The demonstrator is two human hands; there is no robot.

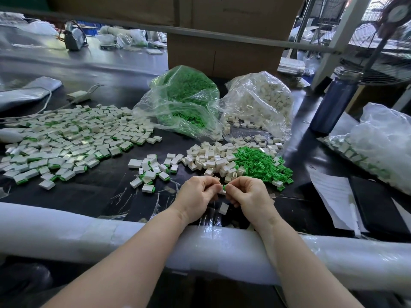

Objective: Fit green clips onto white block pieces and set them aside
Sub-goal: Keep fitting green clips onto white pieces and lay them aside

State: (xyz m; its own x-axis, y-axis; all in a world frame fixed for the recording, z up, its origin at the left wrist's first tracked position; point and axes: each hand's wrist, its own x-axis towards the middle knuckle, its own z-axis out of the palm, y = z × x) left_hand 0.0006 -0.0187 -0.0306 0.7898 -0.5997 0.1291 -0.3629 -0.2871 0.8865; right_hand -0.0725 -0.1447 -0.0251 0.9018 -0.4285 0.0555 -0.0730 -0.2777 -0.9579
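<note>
Your left hand (196, 192) and right hand (249, 192) meet above the black worktop (89, 192), fingers curled: the right pinches a green clip (224, 187), the left grips a white block piece (222, 192), mostly hidden. Just beyond your hands lie a loose white block heap (211, 158) and a green clip heap (260, 163). Left of that heap spreads the finished pile (66, 138). Behind it stand two clear bags (186, 103) and a cardboard box (224, 52).
</note>
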